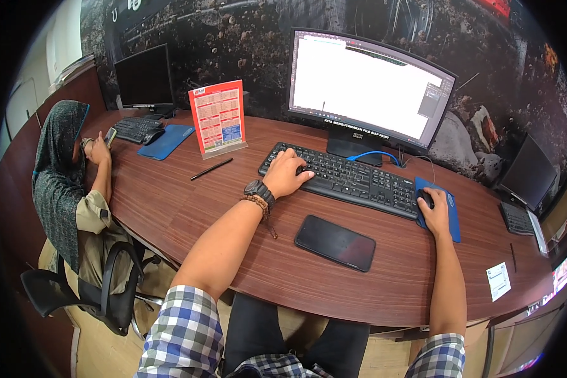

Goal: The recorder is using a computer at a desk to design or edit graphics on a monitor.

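Note:
My left hand [285, 173] rests on the left end of a black keyboard [353, 181], fingers apart over the keys, gripping nothing. A dark watch and a beaded bracelet circle that wrist. My right hand [436, 213] is wrapped over a black mouse [426, 198], which it partly hides, on a blue mouse pad [452, 220]. Between my forearms a dark smartphone [335, 242] lies flat on the table. Behind the keyboard stands a lit monitor [365, 82] showing a mostly white editing window.
A red-and-white sign in a clear stand [218, 120] and a black pen [211, 169] are to the left on the wooden table [334, 296]. Further left a seated person [63, 183] holds a phone. A paper slip [498, 281] and another keyboard [516, 218] are at right.

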Demonstrator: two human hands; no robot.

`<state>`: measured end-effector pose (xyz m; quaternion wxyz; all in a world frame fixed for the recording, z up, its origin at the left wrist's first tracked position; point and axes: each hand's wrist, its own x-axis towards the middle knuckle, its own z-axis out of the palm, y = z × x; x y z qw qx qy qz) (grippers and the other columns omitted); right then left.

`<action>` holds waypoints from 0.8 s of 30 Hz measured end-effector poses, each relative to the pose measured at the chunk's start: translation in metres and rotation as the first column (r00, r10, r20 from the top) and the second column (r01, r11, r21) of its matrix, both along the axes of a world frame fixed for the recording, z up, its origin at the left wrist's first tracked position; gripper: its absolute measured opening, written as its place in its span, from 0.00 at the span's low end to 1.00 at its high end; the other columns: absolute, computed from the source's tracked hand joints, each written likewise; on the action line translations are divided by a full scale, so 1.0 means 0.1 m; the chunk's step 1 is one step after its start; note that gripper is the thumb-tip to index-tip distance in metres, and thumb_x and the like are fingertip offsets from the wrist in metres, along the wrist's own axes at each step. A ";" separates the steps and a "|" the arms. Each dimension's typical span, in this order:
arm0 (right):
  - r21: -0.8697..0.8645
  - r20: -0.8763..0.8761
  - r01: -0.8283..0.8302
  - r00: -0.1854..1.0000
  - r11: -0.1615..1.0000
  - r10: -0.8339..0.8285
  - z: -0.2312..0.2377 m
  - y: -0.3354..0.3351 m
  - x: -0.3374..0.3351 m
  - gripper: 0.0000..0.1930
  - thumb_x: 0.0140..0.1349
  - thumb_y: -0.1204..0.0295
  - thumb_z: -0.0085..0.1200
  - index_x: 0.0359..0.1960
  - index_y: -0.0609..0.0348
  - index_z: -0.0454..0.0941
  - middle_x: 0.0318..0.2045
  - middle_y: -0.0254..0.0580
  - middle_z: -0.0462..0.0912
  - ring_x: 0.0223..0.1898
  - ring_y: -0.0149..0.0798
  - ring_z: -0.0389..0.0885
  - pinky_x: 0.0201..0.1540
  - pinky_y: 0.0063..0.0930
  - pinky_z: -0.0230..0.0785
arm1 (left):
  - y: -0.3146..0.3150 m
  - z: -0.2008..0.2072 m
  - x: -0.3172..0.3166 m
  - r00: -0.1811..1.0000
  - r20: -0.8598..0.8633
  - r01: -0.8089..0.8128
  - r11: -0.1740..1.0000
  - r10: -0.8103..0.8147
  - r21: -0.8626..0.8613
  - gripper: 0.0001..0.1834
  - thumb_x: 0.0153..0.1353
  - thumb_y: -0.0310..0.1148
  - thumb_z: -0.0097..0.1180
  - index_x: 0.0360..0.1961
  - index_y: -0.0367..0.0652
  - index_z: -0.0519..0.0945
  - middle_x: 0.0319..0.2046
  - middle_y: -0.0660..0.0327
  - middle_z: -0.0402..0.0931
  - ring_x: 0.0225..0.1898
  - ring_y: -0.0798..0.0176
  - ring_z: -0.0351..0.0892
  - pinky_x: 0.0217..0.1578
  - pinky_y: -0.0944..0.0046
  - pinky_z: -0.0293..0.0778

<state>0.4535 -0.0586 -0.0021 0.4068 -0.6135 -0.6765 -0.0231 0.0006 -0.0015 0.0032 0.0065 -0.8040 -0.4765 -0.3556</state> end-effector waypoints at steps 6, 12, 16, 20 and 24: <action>-0.010 0.036 0.026 0.999 1.000 -0.026 0.01 -0.01 -0.02 0.18 0.57 0.69 0.61 0.50 0.60 0.80 0.51 0.50 0.75 0.55 0.53 0.76 0.60 0.40 0.68 | 0.00 0.00 -0.01 1.000 -0.005 -0.013 1.000 0.013 -0.026 0.22 0.62 0.47 0.65 0.43 0.36 0.86 0.42 0.53 0.74 0.50 0.48 0.72 0.55 0.53 0.69; 0.038 0.057 0.018 0.998 0.999 -0.021 -0.01 0.02 -0.01 0.17 0.57 0.70 0.61 0.49 0.59 0.80 0.48 0.48 0.77 0.54 0.52 0.77 0.58 0.40 0.68 | 0.00 0.02 -0.01 1.000 -0.008 -0.023 0.998 0.023 -0.059 0.22 0.62 0.48 0.65 0.44 0.38 0.86 0.44 0.52 0.75 0.52 0.48 0.72 0.57 0.52 0.70; 0.018 0.042 0.025 0.999 1.000 -0.026 0.01 0.00 0.00 0.17 0.58 0.71 0.61 0.49 0.59 0.80 0.49 0.48 0.77 0.53 0.52 0.77 0.58 0.39 0.69 | 0.00 0.03 0.01 1.000 -0.005 -0.021 0.998 0.021 -0.067 0.23 0.62 0.48 0.65 0.45 0.38 0.86 0.44 0.52 0.75 0.52 0.47 0.73 0.57 0.51 0.70; 0.030 0.064 0.018 0.998 0.999 -0.020 -0.01 0.03 0.02 0.17 0.59 0.70 0.61 0.49 0.60 0.80 0.49 0.48 0.77 0.53 0.52 0.77 0.59 0.39 0.69 | 0.01 0.01 0.00 1.000 -0.004 -0.027 0.998 0.027 -0.051 0.22 0.62 0.48 0.65 0.45 0.38 0.86 0.44 0.52 0.75 0.52 0.48 0.73 0.56 0.50 0.70; 0.025 0.078 0.015 0.997 1.000 -0.017 0.00 0.02 0.01 0.17 0.59 0.70 0.61 0.50 0.61 0.80 0.49 0.49 0.77 0.54 0.51 0.77 0.59 0.39 0.69 | 0.00 0.00 -0.01 1.000 -0.014 -0.017 1.000 0.017 -0.026 0.22 0.62 0.48 0.65 0.45 0.37 0.86 0.43 0.52 0.75 0.51 0.48 0.73 0.55 0.51 0.70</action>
